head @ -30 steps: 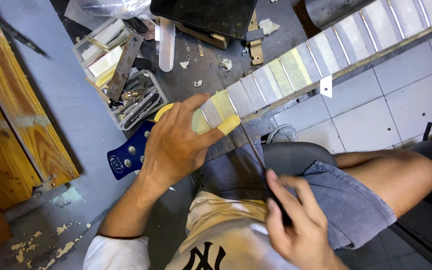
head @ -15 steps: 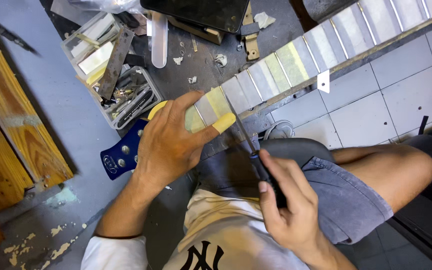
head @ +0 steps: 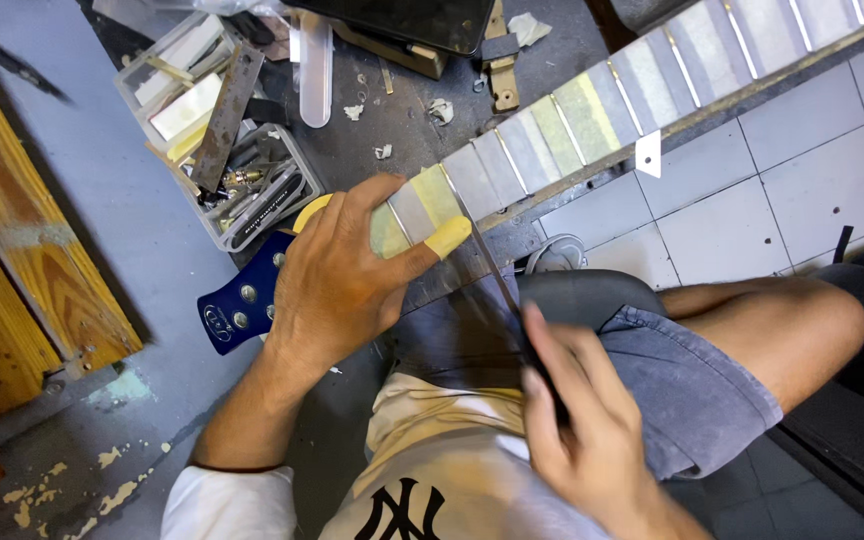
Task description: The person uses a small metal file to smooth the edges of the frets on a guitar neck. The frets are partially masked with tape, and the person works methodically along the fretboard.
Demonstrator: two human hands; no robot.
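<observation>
Right hand [head: 577, 420] blurred; neck [head: 592, 120] cut off top-right

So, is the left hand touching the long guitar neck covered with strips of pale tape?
Touching. The head view shows the left hand lying over the long guitar neck, its fingers wrapped across the taped frets beside the blue headstock.

**Containers, a tag and a dark screen**

A dark, glossy flat rectangular screen [head: 392, 20] lies at the top edge of the bench, blank and partly cut off by the frame. Two clear plastic compartment boxes [head: 217, 150] stand at the upper left, filled with pale strips and metal tools. A small white paper tag [head: 649, 155] hangs from the lower edge of the long taped neck, over the white floor tiles.
</observation>
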